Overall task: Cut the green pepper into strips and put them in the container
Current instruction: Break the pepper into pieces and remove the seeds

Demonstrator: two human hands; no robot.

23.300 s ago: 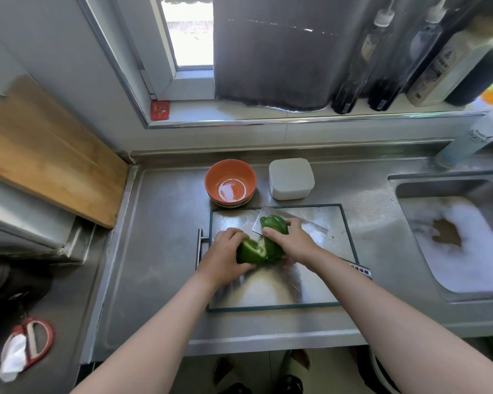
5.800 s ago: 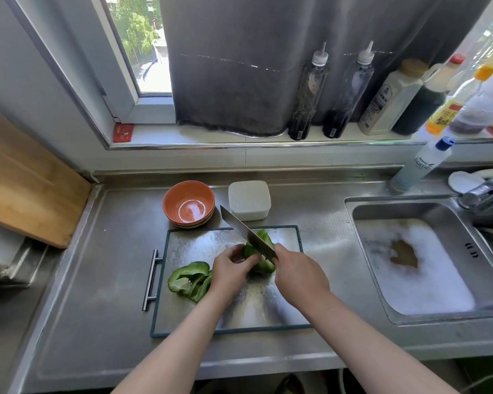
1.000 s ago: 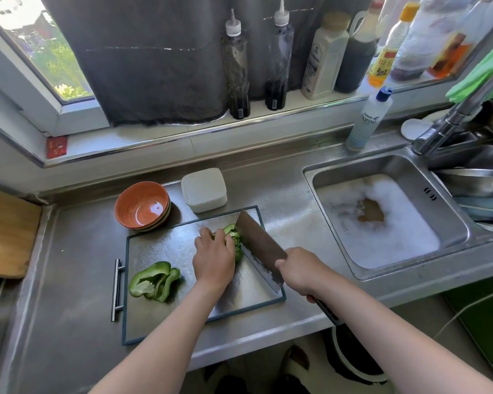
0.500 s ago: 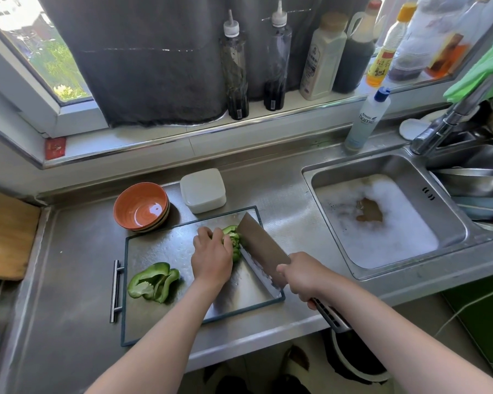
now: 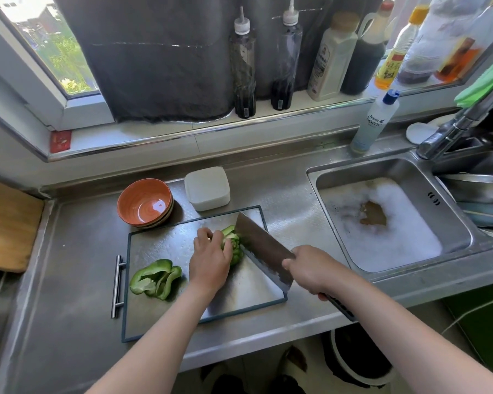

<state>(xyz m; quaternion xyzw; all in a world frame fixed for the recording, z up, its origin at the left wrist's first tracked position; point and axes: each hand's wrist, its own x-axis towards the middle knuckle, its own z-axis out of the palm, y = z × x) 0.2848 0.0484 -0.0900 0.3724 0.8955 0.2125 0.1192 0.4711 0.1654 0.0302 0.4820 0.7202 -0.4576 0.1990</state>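
On the steel cutting board [image 5: 165, 314] my left hand [image 5: 209, 260] holds down a green pepper piece [image 5: 234, 245] with curled fingers. My right hand [image 5: 310, 270] grips the handle of a cleaver [image 5: 264, 247]; its broad blade stands against the right side of that piece. A cut pepper half [image 5: 155, 280] lies open on the board's left part. Behind the board stand an orange bowl [image 5: 144, 201] and a white lidded container [image 5: 207, 187].
A sink [image 5: 382, 220] full of foam lies to the right, with a tap [image 5: 453, 126] and stacked dishes beyond it. A detergent bottle [image 5: 374, 123] stands at the sink's back. Sauce bottles line the windowsill. A wooden board [image 5: 9, 226] leans at far left.
Over the last second the cleaver has stayed against the pepper piece with only slight shifts. My left hand keeps holding the piece. The cut half has not moved.
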